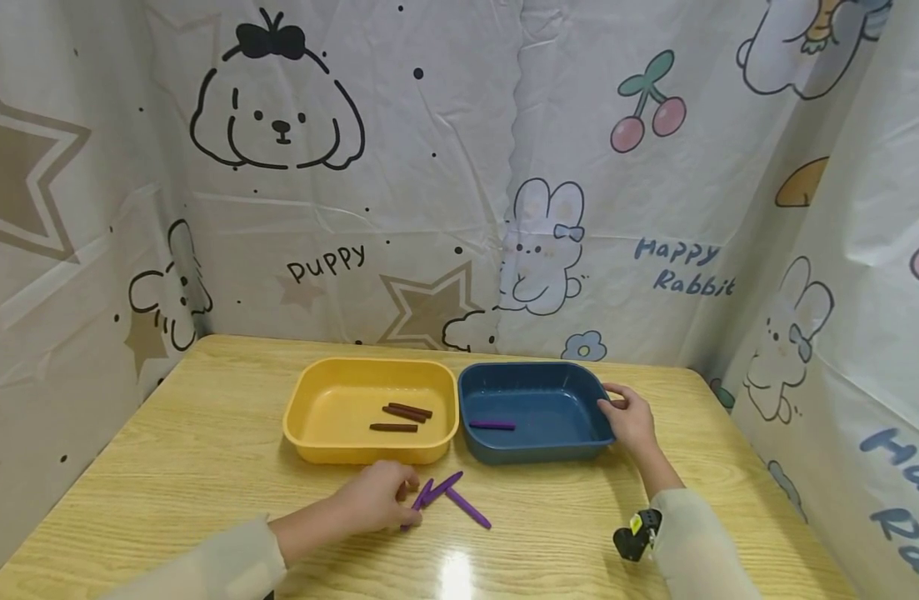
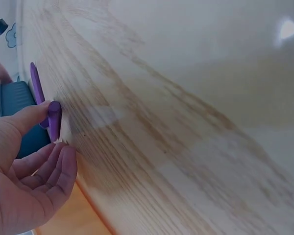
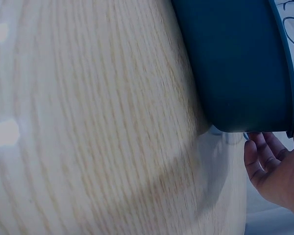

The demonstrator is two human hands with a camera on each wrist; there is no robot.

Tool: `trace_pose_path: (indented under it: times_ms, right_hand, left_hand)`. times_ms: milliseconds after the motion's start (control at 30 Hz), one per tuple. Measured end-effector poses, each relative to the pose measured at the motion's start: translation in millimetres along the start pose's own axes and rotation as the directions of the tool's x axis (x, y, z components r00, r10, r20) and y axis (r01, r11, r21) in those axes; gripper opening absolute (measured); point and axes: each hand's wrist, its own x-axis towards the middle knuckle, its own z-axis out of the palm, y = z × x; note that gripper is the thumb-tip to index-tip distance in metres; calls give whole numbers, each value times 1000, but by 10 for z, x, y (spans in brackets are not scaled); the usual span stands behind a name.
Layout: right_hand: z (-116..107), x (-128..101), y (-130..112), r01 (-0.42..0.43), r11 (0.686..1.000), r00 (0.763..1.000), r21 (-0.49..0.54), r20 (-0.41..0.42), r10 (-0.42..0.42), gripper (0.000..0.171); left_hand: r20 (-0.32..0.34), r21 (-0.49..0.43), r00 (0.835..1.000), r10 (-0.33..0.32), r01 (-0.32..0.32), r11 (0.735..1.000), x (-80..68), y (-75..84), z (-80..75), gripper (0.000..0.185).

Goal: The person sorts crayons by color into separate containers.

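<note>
The left hand point(image 1: 377, 497) pinched a purple crayon point(image 1: 422, 495) on the wooden table point(image 1: 204, 467), near the yellow tray point(image 1: 297, 417). Two more purple crayons point(image 1: 459, 498) lay just right. The right hand point(image 1: 630, 419) gripped the blue tray point(image 1: 534, 454) at its right rim.

L hand point(image 1: 377, 497) low, fingers point(image 2: 49, 171) curled, pinching; R hand point(image 1: 630, 419) fwd, fingers bent.
</note>
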Motion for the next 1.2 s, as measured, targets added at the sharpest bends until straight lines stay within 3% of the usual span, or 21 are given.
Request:
trace_pose_path:
  times_ms: [367, 967, 1200]
  right_hand:
    - [5, 8, 10, -4, 1000, 1000, -4, 0, 4, 38]
    - [8, 43, 47, -15, 1000, 1000, 8, 10, 15, 40]
    - [15, 52, 60, -13, 1000, 1000, 3, 6, 13, 39]
  left_hand:
    - [-51, 59, 998, 28, -25, 998, -6, 24, 30, 6]
    - [-76, 55, 997, 18, -14, 998, 5, 22, -79, 7]
    - [-39, -4, 999, 17, -17, 1000, 2, 88, -149, 10]
